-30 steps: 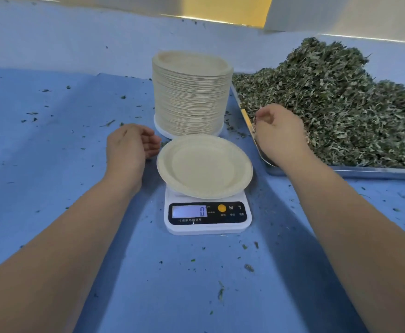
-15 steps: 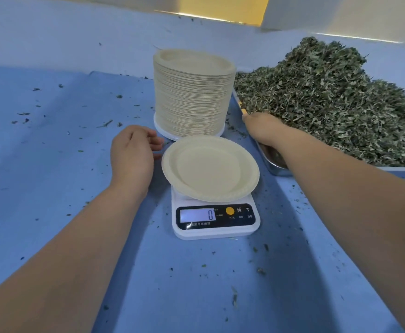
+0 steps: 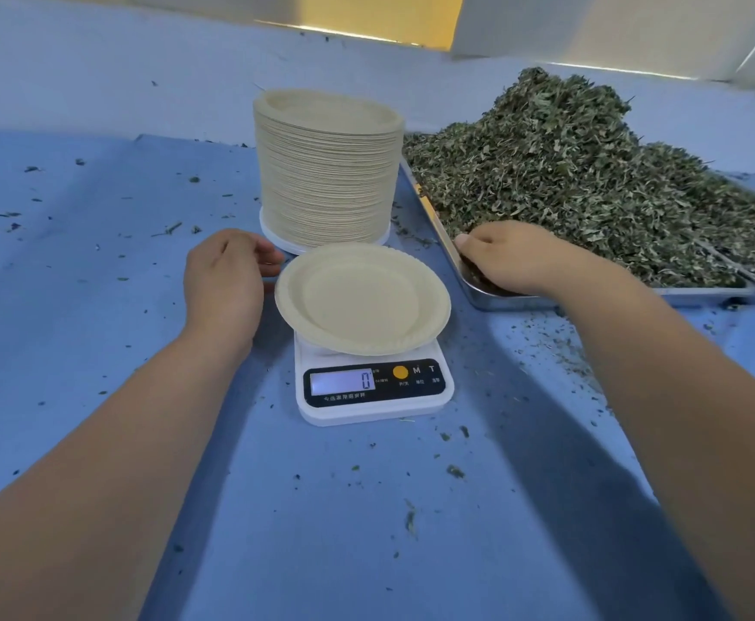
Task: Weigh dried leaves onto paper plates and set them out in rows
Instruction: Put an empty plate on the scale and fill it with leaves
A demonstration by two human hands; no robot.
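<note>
The dried leaves (image 3: 591, 181) are a shredded grey-green heap filling the metal tray (image 3: 501, 302). My right hand (image 3: 505, 257) is dug into the heap's near corner, fingers buried, so I cannot tell if they have closed on any. Just left of it a bare paper plate (image 3: 362, 298) sits on the scale (image 3: 373, 396), which reads 0, and my left hand (image 3: 223, 280) rests beside the plate, loosely curled, holding nothing.

Illumination even and moderately bright, cool in tone. Two long, soft-edged shadows lie on the counter (image 3: 75, 307), one either side of the scale (image 3: 373, 396), whose display is legible and free of glare. Wide-angle bending grows away from the scale. Far beyond it and to the right, the frame edge is smeared.
</note>
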